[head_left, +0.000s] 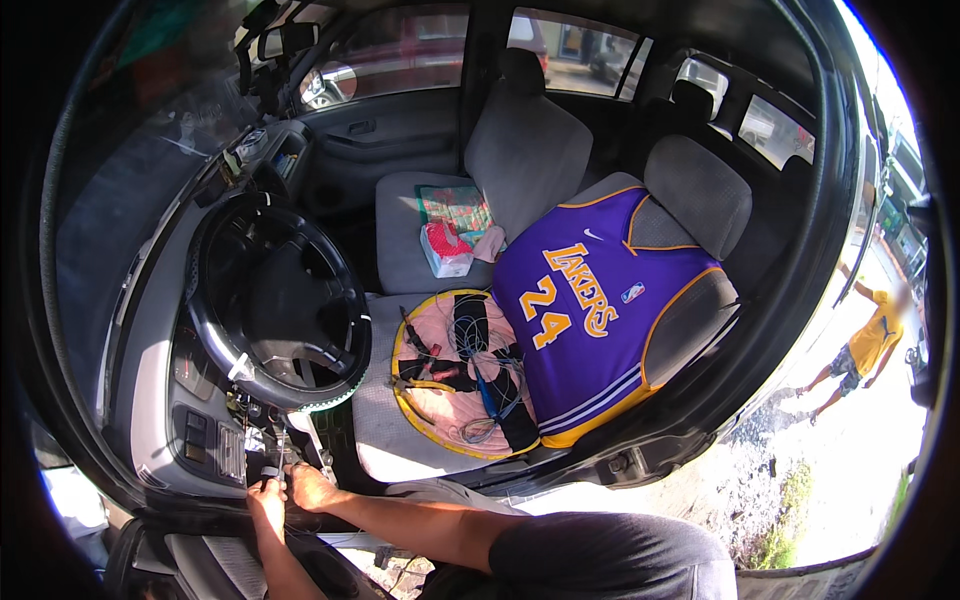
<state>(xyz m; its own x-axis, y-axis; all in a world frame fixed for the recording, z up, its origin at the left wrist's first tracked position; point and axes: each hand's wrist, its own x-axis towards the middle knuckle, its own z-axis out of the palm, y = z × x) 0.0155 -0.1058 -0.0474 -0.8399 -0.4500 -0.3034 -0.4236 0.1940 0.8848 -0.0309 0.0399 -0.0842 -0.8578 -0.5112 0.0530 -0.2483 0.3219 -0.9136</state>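
Observation:
My left hand (266,499) and my right hand (311,488) are close together beneath the steering wheel (280,300), at the opened lower dashboard (262,428). The fingers of both hands are curled closed. A small grey piece (270,472) shows at the left fingertips; its kind is too small to make out. My right fingers pinch beside it, and what they hold is hidden. Thin metal or wire-like parts stand just above the hands, under the steering column.
On the driver's seat (375,430), a round yellow-rimmed cushion (415,420) bears pliers-like tools and coiled wires (470,325). A purple jersey (610,300) covers the backrest. A tissue pack (446,252) lies on the passenger seat. Outside stands a person in a yellow shirt (876,330).

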